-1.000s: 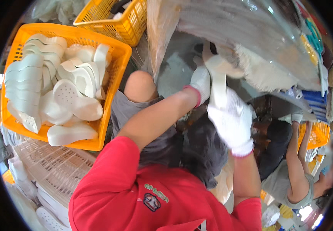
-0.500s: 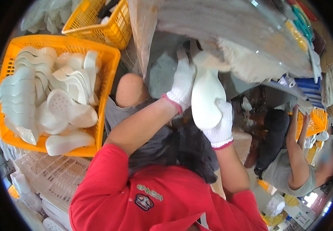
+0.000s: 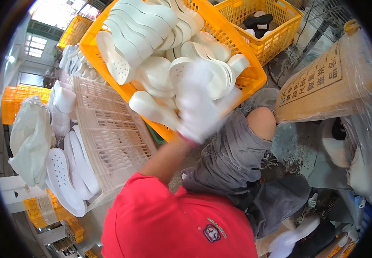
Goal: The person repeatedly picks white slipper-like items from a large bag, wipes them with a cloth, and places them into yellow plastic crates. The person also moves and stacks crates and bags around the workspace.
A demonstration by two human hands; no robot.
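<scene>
My left hand point(image 3: 199, 109), in a white knitted glove, is over the near side of an orange plastic crate point(image 3: 254, 79). Motion smears its fingers, so I cannot tell whether it holds anything. White shoe soles fill the crate: a row of nested ones point(image 3: 136, 32) stands at its left, and a loose sole point(image 3: 151, 107) sits beside my wrist. Some soles have small round holes at one end. At the lower right edge, my right hand point(image 3: 282, 246), also gloved, is closed on a white shoe sole point(image 3: 304, 228). The picture's edge cuts off part of that arm.
Behind stands a second orange crate point(image 3: 276, 47) with black and white pieces inside. A plastic-wrapped carton point(image 3: 319, 81) is to the right. Stacked pale plastic crates point(image 3: 108, 133) and larger white soles point(image 3: 65, 182) are at the left. My bent knee point(image 3: 261, 122) is beside the full crate.
My view has swung left toward the full crate. My left hand has left the sole both hands were at and moved over the crate. My right hand keeps a sole, now low at right.
</scene>
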